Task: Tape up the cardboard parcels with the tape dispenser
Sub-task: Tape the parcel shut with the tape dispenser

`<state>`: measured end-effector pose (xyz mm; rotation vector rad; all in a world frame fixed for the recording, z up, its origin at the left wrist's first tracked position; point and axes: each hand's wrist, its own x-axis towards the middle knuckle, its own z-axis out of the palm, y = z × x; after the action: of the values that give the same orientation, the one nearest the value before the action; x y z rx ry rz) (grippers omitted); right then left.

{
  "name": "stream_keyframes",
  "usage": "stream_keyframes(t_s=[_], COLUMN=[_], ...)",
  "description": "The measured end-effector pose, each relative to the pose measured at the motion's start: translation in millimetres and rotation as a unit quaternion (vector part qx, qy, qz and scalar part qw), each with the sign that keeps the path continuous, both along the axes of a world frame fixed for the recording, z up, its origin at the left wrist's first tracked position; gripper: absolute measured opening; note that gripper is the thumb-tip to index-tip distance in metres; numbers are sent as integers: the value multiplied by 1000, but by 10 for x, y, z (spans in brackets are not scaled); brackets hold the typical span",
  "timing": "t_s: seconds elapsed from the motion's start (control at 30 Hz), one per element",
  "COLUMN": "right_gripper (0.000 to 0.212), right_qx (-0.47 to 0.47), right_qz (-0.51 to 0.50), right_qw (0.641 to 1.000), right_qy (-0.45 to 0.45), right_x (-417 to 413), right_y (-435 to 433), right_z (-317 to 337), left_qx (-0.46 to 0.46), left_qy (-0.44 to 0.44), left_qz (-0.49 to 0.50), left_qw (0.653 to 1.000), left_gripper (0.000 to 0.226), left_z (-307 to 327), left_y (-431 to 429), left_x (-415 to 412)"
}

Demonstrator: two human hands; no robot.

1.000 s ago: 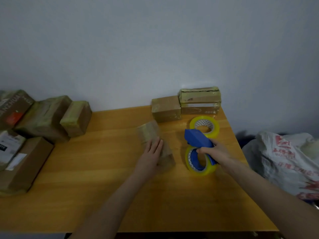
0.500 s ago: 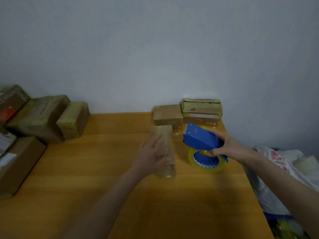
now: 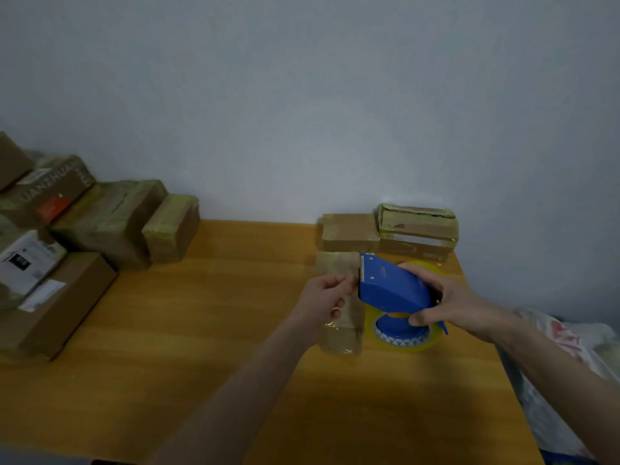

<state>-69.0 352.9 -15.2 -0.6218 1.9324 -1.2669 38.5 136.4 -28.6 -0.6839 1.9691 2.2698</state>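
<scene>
I am gripping the dispenser (image 3: 392, 292) in my right hand (image 3: 449, 305), fingers (image 3: 421, 319) curled round its handle above the roll (image 3: 402, 342). Its toothed edge is pointing left, toward my left hand (image 3: 322, 300). That hand's thumb and forefinger are pinching narrow on what I take to be the tape end (image 3: 352, 280), just beside the teeth, though the clear film is hard to make out. The parcel (image 3: 340, 335) is lying on the worktop (image 3: 208, 330) directly under my left hand and just left of the dispenser, its long axis running away from me toward the wall. I am judging that the pull should go along that axis, with the nearer left hand anchoring the end.
</scene>
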Motion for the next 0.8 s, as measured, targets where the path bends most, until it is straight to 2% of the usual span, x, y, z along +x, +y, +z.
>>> stream_keyframes(t_s=[0.13, 0.33, 0.4, 0.53, 0.67, 0.8], right_gripper=[81, 78, 77, 76, 71, 87], right_qx=[3, 2, 9, 47, 115, 167], right_qz=[2, 2, 13, 47, 78, 100], right_qw=[1000, 1000, 999, 989, 960, 930], right_qy=[-4, 19, 41, 132, 242, 311], right_x=[11, -18, -24, -22, -18, -11], right_y=[-29, -47, -48, -93, -131, -166], right_z=[-15, -4, 18, 78, 112, 69], left_qx=[16, 95, 60, -51, -79, -140], left_qy=[-7, -42, -69, -90, -78, -78], left_qz=[-5, 12, 16, -12, 7, 18], left_qw=[1000, 995, 996, 995, 994, 987], left_gripper=[18, 43, 41, 23, 5, 6], left_z=[-46, -73, -57, -44, -62, -90], left_y=[-95, -146, -186, -220, -293, -289], left_x=[62, 37, 30, 44, 53, 61])
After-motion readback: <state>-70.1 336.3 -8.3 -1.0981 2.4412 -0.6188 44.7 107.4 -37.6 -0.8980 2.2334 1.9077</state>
